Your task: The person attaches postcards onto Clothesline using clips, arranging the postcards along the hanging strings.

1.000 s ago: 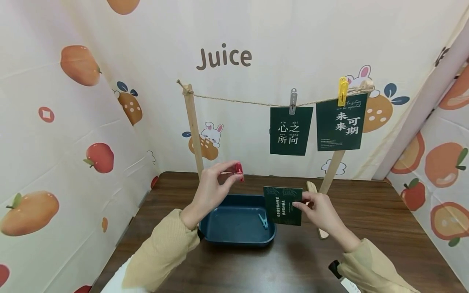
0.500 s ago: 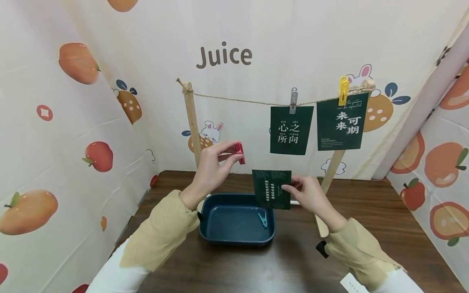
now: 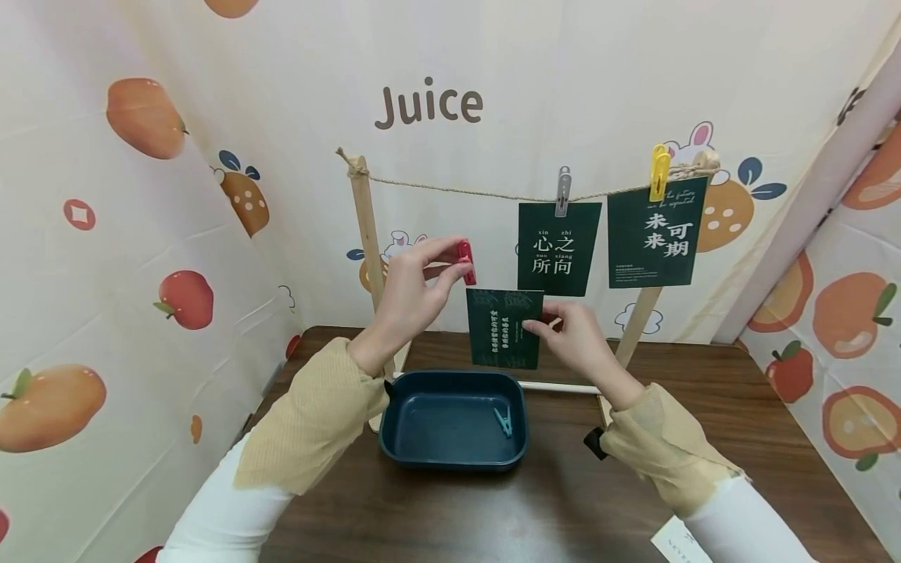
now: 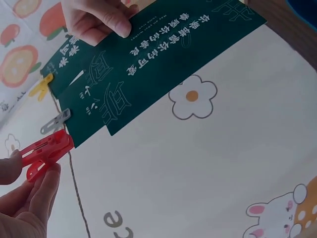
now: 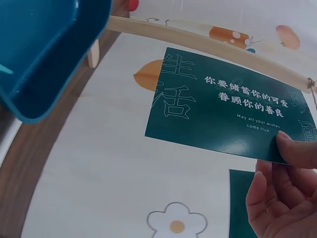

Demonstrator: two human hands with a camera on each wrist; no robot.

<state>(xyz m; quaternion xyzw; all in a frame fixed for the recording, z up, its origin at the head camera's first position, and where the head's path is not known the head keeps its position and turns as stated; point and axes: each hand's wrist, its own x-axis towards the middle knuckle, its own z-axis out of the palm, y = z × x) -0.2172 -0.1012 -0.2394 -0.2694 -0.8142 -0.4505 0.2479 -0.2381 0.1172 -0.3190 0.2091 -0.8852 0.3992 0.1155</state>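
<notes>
Between thumb and fingers my left hand (image 3: 411, 288) pinches a red clothespin (image 3: 467, 261), held below the twine (image 3: 450, 190). The left wrist view shows the red clothespin (image 4: 47, 153) gripped by its handle end. My right hand (image 3: 579, 335) pinches a dark green card (image 3: 503, 328) with white writing by its right edge. This card hangs in the air below the line, close under the red clothespin. Two more green cards hang from the twine: one (image 3: 559, 250) under a grey clothespin (image 3: 563, 191), the other (image 3: 656, 234) under a yellow clothespin (image 3: 659, 173).
A dark blue tray (image 3: 454, 465) stands on the brown wooden table (image 3: 450, 512), with a light blue clothespin (image 3: 503, 422) lying inside. Wooden posts, a left post (image 3: 366, 227) and a right post (image 3: 639, 324), carry the twine. A fruit-printed curtain (image 3: 296, 70) hangs behind.
Both hands have risen toward the twine, the left with the red clothespin, the right with the green card. The right hand has also moved left. The hung cards stay in place.
</notes>
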